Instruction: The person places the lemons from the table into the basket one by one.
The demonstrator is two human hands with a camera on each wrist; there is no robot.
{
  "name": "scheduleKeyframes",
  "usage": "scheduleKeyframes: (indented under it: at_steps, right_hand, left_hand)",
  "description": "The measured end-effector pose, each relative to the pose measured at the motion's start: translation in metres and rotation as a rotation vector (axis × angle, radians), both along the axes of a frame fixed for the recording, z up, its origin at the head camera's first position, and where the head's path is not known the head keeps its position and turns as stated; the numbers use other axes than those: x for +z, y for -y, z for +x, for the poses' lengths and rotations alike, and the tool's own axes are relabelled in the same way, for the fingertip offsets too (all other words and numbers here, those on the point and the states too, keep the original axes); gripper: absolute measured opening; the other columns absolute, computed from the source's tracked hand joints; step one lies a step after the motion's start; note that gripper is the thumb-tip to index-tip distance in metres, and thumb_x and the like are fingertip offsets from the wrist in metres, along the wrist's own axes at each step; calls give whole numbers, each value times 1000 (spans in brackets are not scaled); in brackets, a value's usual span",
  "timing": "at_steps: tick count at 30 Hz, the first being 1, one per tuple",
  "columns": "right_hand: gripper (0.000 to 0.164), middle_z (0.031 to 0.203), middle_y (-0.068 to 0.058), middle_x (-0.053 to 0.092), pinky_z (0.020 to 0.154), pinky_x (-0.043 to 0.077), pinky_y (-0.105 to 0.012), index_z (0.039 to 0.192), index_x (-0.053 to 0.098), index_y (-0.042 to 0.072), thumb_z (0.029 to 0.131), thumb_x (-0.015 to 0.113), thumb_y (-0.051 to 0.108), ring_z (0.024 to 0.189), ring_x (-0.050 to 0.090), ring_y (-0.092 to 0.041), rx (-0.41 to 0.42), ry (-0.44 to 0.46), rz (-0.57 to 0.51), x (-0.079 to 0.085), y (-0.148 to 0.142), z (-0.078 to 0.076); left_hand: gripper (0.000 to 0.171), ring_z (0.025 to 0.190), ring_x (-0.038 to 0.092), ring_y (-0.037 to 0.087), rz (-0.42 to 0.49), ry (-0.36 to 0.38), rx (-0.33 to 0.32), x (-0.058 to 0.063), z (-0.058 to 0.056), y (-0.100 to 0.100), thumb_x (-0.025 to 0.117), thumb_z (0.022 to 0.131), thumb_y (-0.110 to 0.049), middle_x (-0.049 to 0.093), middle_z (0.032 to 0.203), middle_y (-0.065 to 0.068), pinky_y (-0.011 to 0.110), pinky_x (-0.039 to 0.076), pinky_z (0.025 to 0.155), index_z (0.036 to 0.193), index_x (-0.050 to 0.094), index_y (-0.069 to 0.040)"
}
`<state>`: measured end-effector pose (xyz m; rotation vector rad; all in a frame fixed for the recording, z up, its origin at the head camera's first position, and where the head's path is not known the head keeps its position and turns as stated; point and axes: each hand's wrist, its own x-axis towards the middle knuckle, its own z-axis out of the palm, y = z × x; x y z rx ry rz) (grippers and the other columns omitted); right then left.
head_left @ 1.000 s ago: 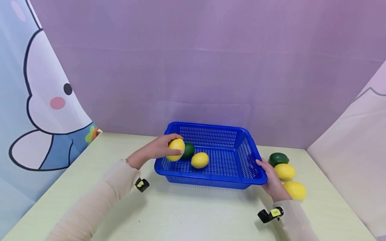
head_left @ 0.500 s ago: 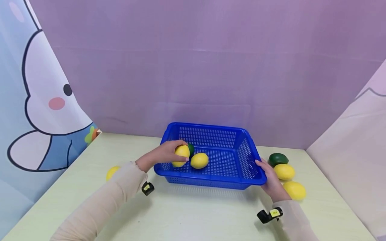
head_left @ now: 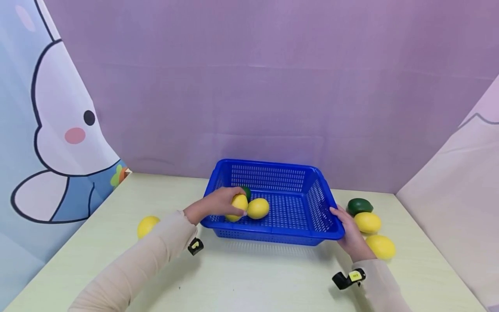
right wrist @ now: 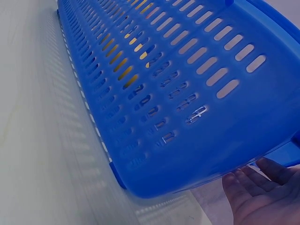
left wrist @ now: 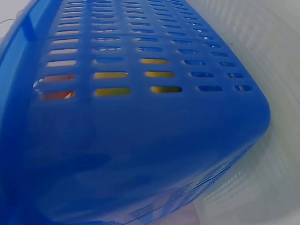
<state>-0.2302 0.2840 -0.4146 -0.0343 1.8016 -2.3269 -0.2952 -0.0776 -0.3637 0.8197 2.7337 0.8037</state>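
Note:
In the head view my left hand (head_left: 219, 202) reaches over the left side of a blue plastic basket (head_left: 269, 163) and grips a lemon (head_left: 238, 209) low inside it. Right beside that fruit lies another lemon (head_left: 258, 208). A dark green fruit (head_left: 246, 192), partly hidden by the hand, lies behind them. My right hand (head_left: 352, 234) holds the basket's right end, thumb over the rim. Its fingers (right wrist: 255, 180) show at that end in the right wrist view. Through slots in the basket wall (left wrist: 140, 126), yellow shows in the left wrist view.
On the table (head_left: 241, 281), right of the basket, lie a dark green fruit (head_left: 360, 206) and two lemons (head_left: 368, 222). One more yellow fruit (head_left: 147, 226) sits at the left, partly behind the left sleeve. A purple cloth (head_left: 265, 86) hangs behind the basket.
My left hand has moved right and down into the basket with the lemon, close to the other lemon. The yellow fruit at left has come into view. My right hand stays in place.

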Motion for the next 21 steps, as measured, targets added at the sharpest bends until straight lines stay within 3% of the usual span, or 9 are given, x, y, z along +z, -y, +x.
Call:
scheduleKeyframes:
  at_steps: [10,15,21]
  right_hand:
    - [63,106,7,62,82,53,-26,151,5,9,102,35,35,93,62,-11,-10,13,21,1,0,1]
    - [63,106,7,62,82,53,-26,151,5,9,102,35,35,93,62,-12,-13,12,26,1,0,0]
    - [62,105,6,62,81,53,-26,151,6,8,102,35,34,92,63,-12,-6,2,14,0,0,1]
  left_hand:
    - [54,87,52,19,-118,-29,-5,-6,-4,-6,78,77,-28,60,103,3,33,49,74,121,56,-6]
    - [51,85,51,19,-152,11,13,-8,-4,-9,78,77,-26,59,99,3,33,48,74,119,54,-8]
    - [46,82,51,17,-245,27,-24,-11,-3,-12,77,77,-20,59,95,1,34,47,76,115,54,-9]
